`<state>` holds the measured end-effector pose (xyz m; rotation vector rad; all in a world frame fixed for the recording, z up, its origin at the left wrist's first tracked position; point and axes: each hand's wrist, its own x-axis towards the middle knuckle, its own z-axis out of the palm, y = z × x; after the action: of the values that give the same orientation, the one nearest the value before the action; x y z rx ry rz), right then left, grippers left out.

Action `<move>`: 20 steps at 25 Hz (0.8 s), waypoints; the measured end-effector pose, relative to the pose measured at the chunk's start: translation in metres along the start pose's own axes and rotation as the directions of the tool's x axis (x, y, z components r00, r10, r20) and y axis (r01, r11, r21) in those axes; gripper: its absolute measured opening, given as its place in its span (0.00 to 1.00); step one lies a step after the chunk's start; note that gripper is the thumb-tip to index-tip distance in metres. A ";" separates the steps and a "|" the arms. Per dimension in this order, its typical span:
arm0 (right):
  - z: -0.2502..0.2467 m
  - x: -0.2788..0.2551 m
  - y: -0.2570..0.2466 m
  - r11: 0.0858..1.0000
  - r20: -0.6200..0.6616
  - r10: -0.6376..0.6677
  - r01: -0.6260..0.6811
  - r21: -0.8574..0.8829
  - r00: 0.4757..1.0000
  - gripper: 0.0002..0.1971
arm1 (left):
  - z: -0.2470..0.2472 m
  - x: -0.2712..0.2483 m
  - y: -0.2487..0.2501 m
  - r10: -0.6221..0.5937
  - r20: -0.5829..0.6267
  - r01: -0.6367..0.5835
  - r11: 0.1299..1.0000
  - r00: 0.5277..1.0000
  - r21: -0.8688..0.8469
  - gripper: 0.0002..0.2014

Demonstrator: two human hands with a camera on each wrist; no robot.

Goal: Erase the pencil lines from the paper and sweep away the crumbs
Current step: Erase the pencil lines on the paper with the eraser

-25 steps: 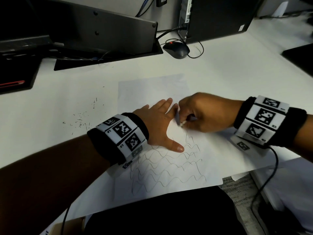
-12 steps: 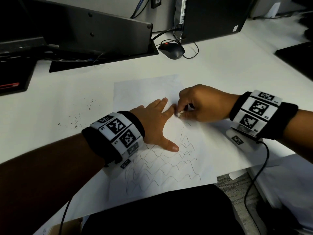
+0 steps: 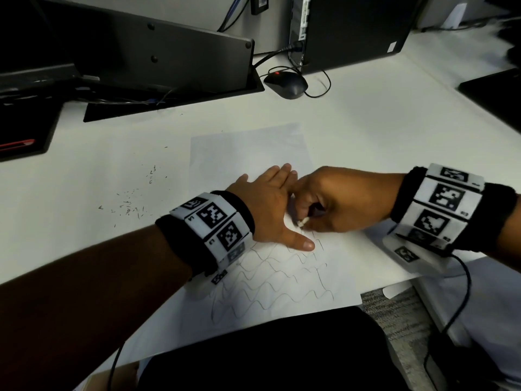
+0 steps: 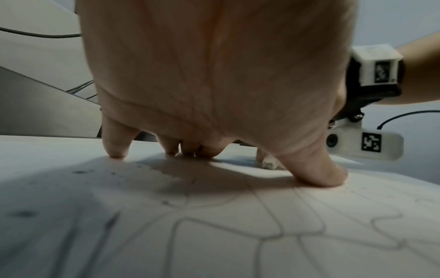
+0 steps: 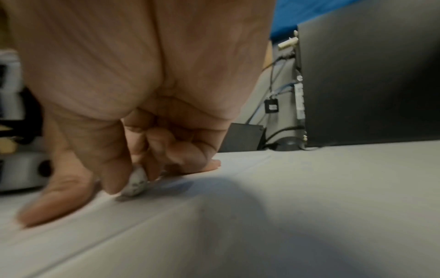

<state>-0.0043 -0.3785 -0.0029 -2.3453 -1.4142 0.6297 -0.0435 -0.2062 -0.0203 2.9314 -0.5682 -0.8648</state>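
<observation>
A white sheet of paper (image 3: pixel 248 153) lies on the white desk, with wavy pencil lines (image 3: pixel 270 289) across its near half. My left hand (image 3: pixel 270 204) lies flat on the sheet, fingers straight and thumb spread, pressing it down (image 4: pixel 316 175). My right hand (image 3: pixel 332 201) pinches a small white eraser (image 3: pixel 303 222) between thumb and fingertips, its tip on the paper just right of my left thumb. The eraser (image 5: pixel 135 183) looks grey and smudged in the right wrist view, and shows beyond the thumb (image 4: pixel 269 162) in the left wrist view.
Dark eraser crumbs (image 3: pixel 132 204) lie scattered on the desk left of the paper. A black mouse (image 3: pixel 286 84) with its cable, a monitor base (image 3: pixel 169 91) and a computer tower (image 3: pixel 352 29) stand at the back. The desk's near edge runs below the sheet.
My right hand has drawn the eraser down the paper toward me, from beside the left fingertips to next to the left thumb. My left hand has stayed pressed on the sheet.
</observation>
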 end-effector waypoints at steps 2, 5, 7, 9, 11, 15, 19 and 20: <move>-0.008 0.001 0.010 0.999 -0.073 0.045 -0.047 -0.016 0.996 0.04 | 0.000 0.000 0.001 -0.013 0.006 0.013 1.000 1.000 0.009 0.64; -0.007 0.001 0.010 0.997 -0.121 0.051 -0.058 -0.052 0.991 0.05 | 0.000 0.000 0.002 -0.017 0.007 0.017 1.000 1.000 0.011 0.64; -0.002 -0.002 0.001 1.000 -0.014 0.002 -0.003 -0.012 1.000 0.04 | 0.001 0.000 0.001 -0.010 0.006 0.010 1.000 1.000 -0.007 0.63; -0.007 -0.001 0.006 0.999 -0.028 0.039 -0.040 -0.009 0.999 0.03 | 0.000 0.000 0.001 -0.012 0.014 0.012 1.000 1.000 0.003 0.62; -0.013 0.000 0.014 0.994 -0.129 0.098 -0.104 -0.044 0.987 0.04 | 0.000 0.000 0.002 -0.021 0.023 0.020 0.999 1.000 0.028 0.63; -0.005 -0.006 0.008 0.999 -0.012 0.042 -0.042 0.007 0.999 0.04 | -0.001 -0.001 0.002 -0.017 0.021 0.017 1.000 1.000 0.016 0.64; -0.015 -0.007 0.018 0.994 -0.119 0.108 -0.111 -0.018 0.987 0.03 | -0.001 0.000 0.003 -0.023 0.033 0.022 0.999 0.999 0.038 0.64; -0.014 -0.007 0.019 0.995 -0.107 0.094 -0.096 -0.019 0.990 0.03 | -0.002 0.000 0.003 -0.025 0.035 0.023 0.999 0.999 0.037 0.64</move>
<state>0.0138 -0.3943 0.0012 -2.4386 -1.2776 0.5076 -0.0436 -0.2088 -0.0186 2.9667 -0.5580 -0.9211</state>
